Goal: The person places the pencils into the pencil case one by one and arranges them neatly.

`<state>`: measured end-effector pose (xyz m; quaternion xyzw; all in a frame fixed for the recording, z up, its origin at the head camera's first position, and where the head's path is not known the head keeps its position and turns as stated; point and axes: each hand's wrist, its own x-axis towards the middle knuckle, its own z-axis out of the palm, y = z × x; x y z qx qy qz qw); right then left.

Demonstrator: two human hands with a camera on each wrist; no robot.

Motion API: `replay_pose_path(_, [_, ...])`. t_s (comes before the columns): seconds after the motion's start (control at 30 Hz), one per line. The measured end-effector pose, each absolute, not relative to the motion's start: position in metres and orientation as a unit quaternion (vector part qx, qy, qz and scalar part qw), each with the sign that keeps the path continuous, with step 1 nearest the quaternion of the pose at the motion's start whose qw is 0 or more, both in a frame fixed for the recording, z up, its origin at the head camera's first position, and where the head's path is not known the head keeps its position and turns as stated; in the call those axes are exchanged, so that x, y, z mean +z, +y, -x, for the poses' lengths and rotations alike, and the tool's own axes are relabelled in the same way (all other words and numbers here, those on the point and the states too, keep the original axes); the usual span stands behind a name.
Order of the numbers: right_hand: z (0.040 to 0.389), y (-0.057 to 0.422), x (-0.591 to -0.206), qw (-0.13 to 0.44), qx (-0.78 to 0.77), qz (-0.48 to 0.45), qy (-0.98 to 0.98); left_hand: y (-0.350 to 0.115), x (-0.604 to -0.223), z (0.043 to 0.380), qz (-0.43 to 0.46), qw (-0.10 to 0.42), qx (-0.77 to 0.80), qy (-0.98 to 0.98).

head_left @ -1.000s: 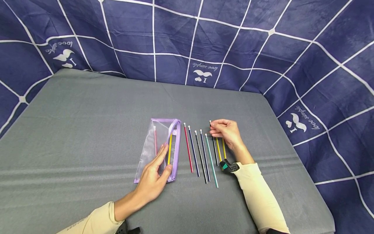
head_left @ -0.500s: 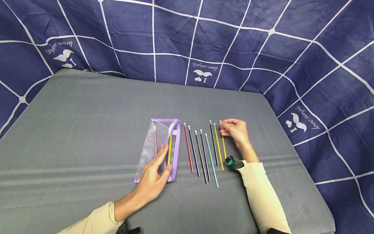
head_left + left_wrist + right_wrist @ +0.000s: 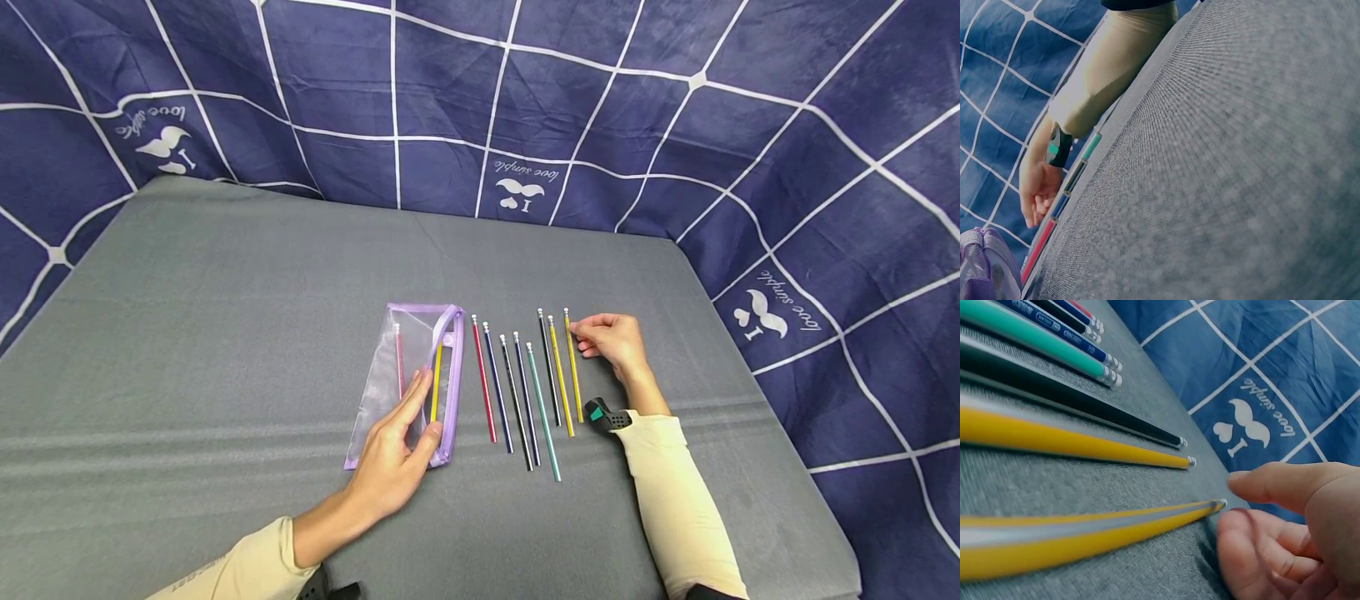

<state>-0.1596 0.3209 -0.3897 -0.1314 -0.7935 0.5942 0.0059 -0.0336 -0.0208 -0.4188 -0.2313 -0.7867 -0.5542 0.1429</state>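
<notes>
Pouch: purple-trimmed and see-through point(image 3: 382, 392), laid flat on the grey table point(image 3: 225, 333); a pink pencil point(image 3: 400, 358) and a yellow pencil point(image 3: 437, 375) are seen within its outline.
Left hand: spread over the lower part of the pouch point(image 3: 393, 458), its fingers extended and nothing gripped.
Right hand: held beside the outermost yellow pencil point(image 3: 573, 367), near its eraser end point(image 3: 613, 340); thumb and forefinger are parted, so the pencil is left ungrasped. Whether the pencil is touched cannot be told.
Pencil row: set to the right of the pouch, red pencil point(image 3: 483, 379) nearest, then blue pencil point(image 3: 498, 388), patterned dark pencil point(image 3: 516, 403), navy pencil point(image 3: 527, 400), green pencil point(image 3: 543, 412), black pencil point(image 3: 549, 367), inner yellow pencil point(image 3: 561, 375) and the outermost one; eraser ends are pointed toward the curtain.
Curtain: blue, crossed by white lines point(image 3: 450, 83), hung behind the table.
Sleeves: cream-coloured, worn on both arms point(image 3: 667, 500).
</notes>
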Motion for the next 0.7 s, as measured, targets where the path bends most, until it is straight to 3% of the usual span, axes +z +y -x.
replay_pose_path(0.37, [0.1572,0.3218,-0.3855,-0.066,0.542,0.146,-0.825,-0.0208,-0.4185,0.0328,0.232,0.145,-0.554,-0.786])
replay_pose_path(0.7, [0.1571,0.3203,-0.3822,-0.08,0.529,0.141,-0.833,-0.0208,-0.4181,0.033,0.235,0.149,-0.557,-0.782])
